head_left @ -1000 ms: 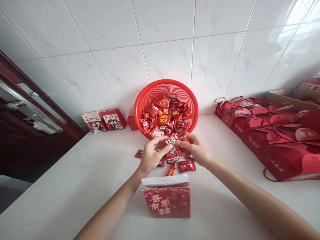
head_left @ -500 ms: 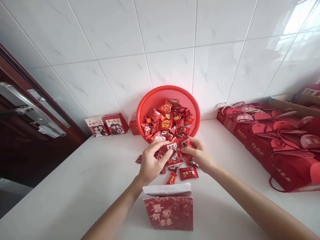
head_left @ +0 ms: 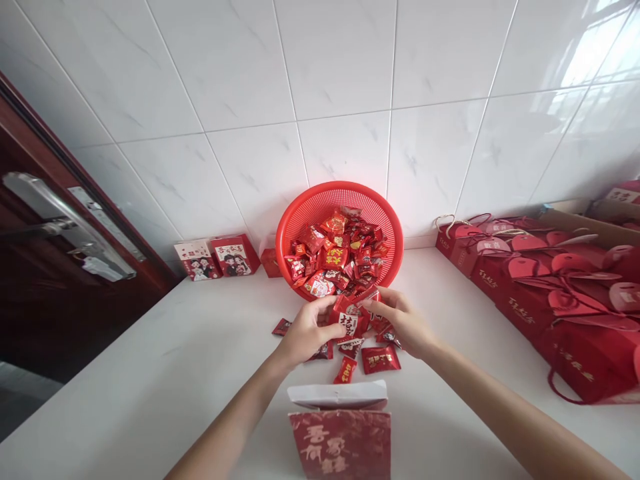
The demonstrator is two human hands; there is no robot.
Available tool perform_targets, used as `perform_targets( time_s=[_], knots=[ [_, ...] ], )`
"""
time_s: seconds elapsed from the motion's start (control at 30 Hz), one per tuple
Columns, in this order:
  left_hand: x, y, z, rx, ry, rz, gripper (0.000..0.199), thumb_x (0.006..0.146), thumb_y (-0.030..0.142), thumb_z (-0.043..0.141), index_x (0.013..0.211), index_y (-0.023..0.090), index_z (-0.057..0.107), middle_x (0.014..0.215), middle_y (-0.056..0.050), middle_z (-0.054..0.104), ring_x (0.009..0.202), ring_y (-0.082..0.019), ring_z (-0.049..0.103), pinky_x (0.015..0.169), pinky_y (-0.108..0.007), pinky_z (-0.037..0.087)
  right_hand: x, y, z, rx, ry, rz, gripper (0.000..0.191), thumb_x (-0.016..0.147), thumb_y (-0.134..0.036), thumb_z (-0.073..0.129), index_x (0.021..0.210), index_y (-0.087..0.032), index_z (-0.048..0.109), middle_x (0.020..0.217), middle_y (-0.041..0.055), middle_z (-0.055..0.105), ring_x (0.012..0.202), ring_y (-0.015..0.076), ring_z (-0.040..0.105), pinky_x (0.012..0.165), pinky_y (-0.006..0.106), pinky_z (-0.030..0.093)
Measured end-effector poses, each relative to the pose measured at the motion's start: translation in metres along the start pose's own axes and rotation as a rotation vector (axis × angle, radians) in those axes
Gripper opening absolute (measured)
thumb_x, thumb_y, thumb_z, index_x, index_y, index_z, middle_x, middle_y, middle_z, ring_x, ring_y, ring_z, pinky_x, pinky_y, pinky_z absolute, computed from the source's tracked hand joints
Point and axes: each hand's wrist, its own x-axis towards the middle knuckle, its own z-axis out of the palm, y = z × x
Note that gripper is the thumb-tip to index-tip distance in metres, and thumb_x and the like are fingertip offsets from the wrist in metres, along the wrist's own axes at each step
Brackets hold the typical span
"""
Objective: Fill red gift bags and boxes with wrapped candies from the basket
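Observation:
My left hand pinches red wrapped candies marked with black characters on white, just in front of the basket. Close by on the right, my right hand is closed on another red candy packet. Behind both hands a red plastic basket lies tipped toward me, with many wrapped candies inside and spilling out. Loose on the counter below are a flat red packet and a small red candy. Nearest me stands a red paper box, its white-lined top open.
Two small boxes with cartoon couples, one white and one red, stand against the tiled wall at left. Rows of red gift boxes with cord handles fill the right side. A dark red door with a metal handle is at far left.
Both hands still hold candies close together, and the candies between them have shifted and tilted. The whole view has moved slightly, so everything sits a little lower.

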Motion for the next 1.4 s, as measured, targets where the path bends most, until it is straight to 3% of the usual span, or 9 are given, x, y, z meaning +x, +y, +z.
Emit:
perform_targets(
  time_s=[0.13,0.37,0.5,0.73,0.9,1.0,1.13,1.23,1.4],
  knots=[
    [0.0,0.004,0.0,-0.032,-0.039,-0.007,0.033,0.066,0.025,0.072,0.097,0.017,0.075,0.084,-0.004,0.077,0.083,-0.024,0.071,0.073,-0.032,0.055,0.001,0.001,-0.003,0.045,-0.01,0.04,0.028,0.074,-0.042,0.082,0.091,-0.02,0.072,0.091,0.0046,0.076,0.075,0.02,0.073,0.059,0.029,0.062],
    [0.0,0.001,0.0,-0.098,0.006,-0.01,0.024,0.065,0.023,0.073,0.089,0.017,0.076,0.074,0.002,0.073,0.07,-0.017,0.065,0.067,-0.026,0.05,0.001,0.001,-0.003,0.058,0.019,0.03,0.032,0.066,-0.033,0.089,0.09,-0.019,0.074,0.098,0.005,0.076,0.08,0.0183,0.071,0.065,0.026,0.062],
    [0.002,-0.003,0.0,-0.093,0.02,-0.034,0.031,0.066,0.025,0.073,0.095,0.016,0.076,0.08,0.0,0.076,0.073,-0.018,0.067,0.071,-0.028,0.052,0.001,0.001,-0.002,0.061,0.006,0.081,0.028,0.065,-0.032,0.087,0.085,-0.018,0.073,0.085,0.0044,0.076,0.07,0.0184,0.07,0.066,0.031,0.063],
    [0.004,-0.013,0.005,-0.128,0.023,-0.004,0.05,0.067,0.028,0.081,0.114,0.015,0.072,0.102,-0.009,0.079,0.097,-0.027,0.073,0.086,-0.038,0.056,-0.001,0.002,-0.001,-0.031,-0.047,0.036,0.032,0.064,-0.032,0.086,0.088,-0.019,0.069,0.078,-0.001,0.072,0.064,0.0146,0.067,0.058,0.025,0.056],
    [0.005,-0.018,0.008,-0.112,0.077,0.063,0.057,0.074,0.037,0.079,0.125,0.018,0.065,0.107,-0.008,0.076,0.103,-0.025,0.071,0.09,-0.037,0.056,0.001,0.001,-0.003,-0.034,0.042,-0.015,0.043,0.061,-0.034,0.089,0.096,-0.021,0.068,0.083,-0.0006,0.074,0.063,0.0149,0.066,0.054,0.026,0.054],
    [0.007,-0.023,0.008,0.028,0.06,0.12,0.042,0.082,0.039,0.07,0.118,0.018,0.068,0.104,-0.007,0.076,0.1,-0.023,0.071,0.088,-0.035,0.056,0.004,-0.003,-0.007,-0.014,0.147,-0.048,0.046,0.06,-0.034,0.09,0.095,-0.022,0.064,0.086,0.0003,0.074,0.061,0.0153,0.065,0.052,0.027,0.054],
    [0.009,-0.035,0.004,0.544,0.094,0.231,0.02,0.083,0.027,0.064,0.098,0.018,0.073,0.098,-0.009,0.076,0.089,-0.025,0.072,0.082,-0.036,0.055,0.005,-0.012,-0.014,-0.022,0.234,-0.112,0.048,0.059,-0.032,0.09,0.096,-0.022,0.061,0.087,0.0007,0.072,0.069,0.0167,0.068,0.055,0.028,0.057],
    [0.009,-0.04,0.002,0.846,0.154,0.203,0.026,0.087,0.024,0.059,0.109,0.018,0.071,0.086,-0.008,0.076,0.079,-0.026,0.071,0.074,-0.035,0.052,0.004,-0.017,-0.017,-0.04,0.253,-0.139,0.049,0.061,-0.034,0.088,0.101,-0.022,0.061,0.092,0.0022,0.072,0.073,0.0176,0.069,0.059,0.03,0.06],
    [0.007,-0.037,0.002,0.94,0.167,0.083,0.044,0.087,0.032,0.064,0.13,0.02,0.06,0.076,-0.002,0.075,0.072,-0.025,0.071,0.066,-0.03,0.046,0.003,-0.022,-0.018,-0.048,0.288,-0.145,0.056,0.061,-0.035,0.089,0.107,-0.024,0.06,0.1,0.0033,0.072,0.076,0.0188,0.069,0.061,0.035,0.062]
  ],
)
